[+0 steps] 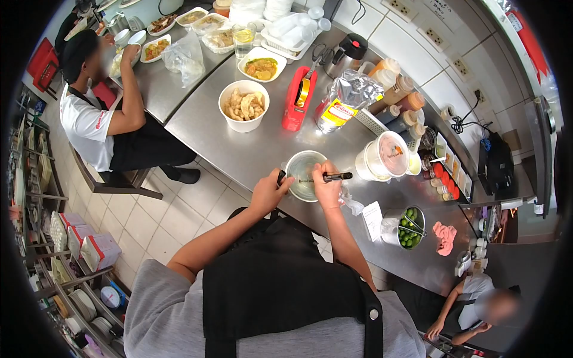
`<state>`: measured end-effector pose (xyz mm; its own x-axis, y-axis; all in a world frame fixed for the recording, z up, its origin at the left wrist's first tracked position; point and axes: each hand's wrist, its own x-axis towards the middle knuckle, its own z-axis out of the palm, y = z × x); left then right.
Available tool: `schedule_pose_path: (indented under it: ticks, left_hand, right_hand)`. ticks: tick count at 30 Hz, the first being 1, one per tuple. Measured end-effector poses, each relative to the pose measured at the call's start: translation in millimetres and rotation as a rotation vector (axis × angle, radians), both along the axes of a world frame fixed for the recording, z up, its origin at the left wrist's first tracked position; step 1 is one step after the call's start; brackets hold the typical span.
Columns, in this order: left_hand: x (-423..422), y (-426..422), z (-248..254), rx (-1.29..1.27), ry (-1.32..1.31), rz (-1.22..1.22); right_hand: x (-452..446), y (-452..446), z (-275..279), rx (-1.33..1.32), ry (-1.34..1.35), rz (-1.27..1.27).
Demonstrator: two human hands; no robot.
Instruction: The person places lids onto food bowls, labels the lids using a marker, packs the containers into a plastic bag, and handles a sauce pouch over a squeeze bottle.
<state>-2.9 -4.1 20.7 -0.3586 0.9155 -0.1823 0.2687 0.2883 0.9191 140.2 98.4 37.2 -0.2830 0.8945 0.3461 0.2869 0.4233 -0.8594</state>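
A round, clear-looking container (305,165) with dark lettering on its lid or top stands at the steel table's near edge. My left hand (271,190) is at its left side, closed round a small black object that looks like a marker cap. On the right side, my right hand (326,184) grips a black marker (340,176), which points to the right, and its fingers touch the container's rim. White tubs with a printed lid (394,153) stand to the right. Crumpled clear plastic (352,204) lies just beside my right hand.
On the steel table (206,128) are a tub of fried pieces (244,106), a red holder with scissors (296,101), a foil bag (346,101), bottles (412,101) and a pot of green fruit (410,228). One person (98,113) sits at left, another (477,304) at lower right.
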Motion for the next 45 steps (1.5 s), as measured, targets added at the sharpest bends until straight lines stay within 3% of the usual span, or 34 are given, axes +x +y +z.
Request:
schedule_pose_path:
  ticks: [7,9,13,21,35,38,41,43,45]
  left_hand:
    - [2.1,-0.3,-3.3,0.085,-0.050,0.042]
    - [2.0,-2.3,-2.5,0.107,-0.064,0.063]
    - [-4.0,-11.5,0.5,0.134,-0.079,0.116]
    - [-4.1,-28.8,6.0,0.080,0.138,0.275]
    - [18.8,-39.7,31.7,0.027,0.087,0.414]
    - [18.8,-41.0,24.7,0.036,0.073,0.417]
    - [16.6,-38.7,16.1,0.105,-0.017,0.402]
    - [10.7,-35.3,8.0,-0.011,0.051,0.341]
    - [7.5,-31.9,-7.8,0.069,-0.019,0.341]
  right_hand:
    - [0.4,8.8,-9.7,0.034,0.034,0.049]
    - [1.3,10.2,-12.2,-0.211,0.140,0.051]
    - [-9.9,10.6,-2.2,-0.306,0.127,0.147]
    - [-30.8,13.8,-11.5,-0.279,0.155,0.371]
    - [-31.1,7.4,12.8,-0.421,0.214,0.471]
    - [-34.5,12.5,4.8,-0.343,0.224,0.466]
    - [-36.1,22.2,-12.6,0.118,0.122,0.354]
    - [-32.6,23.8,-13.2,0.227,0.154,0.368]
    - [-27.5,19.1,-19.4,0.068,0.194,0.328]
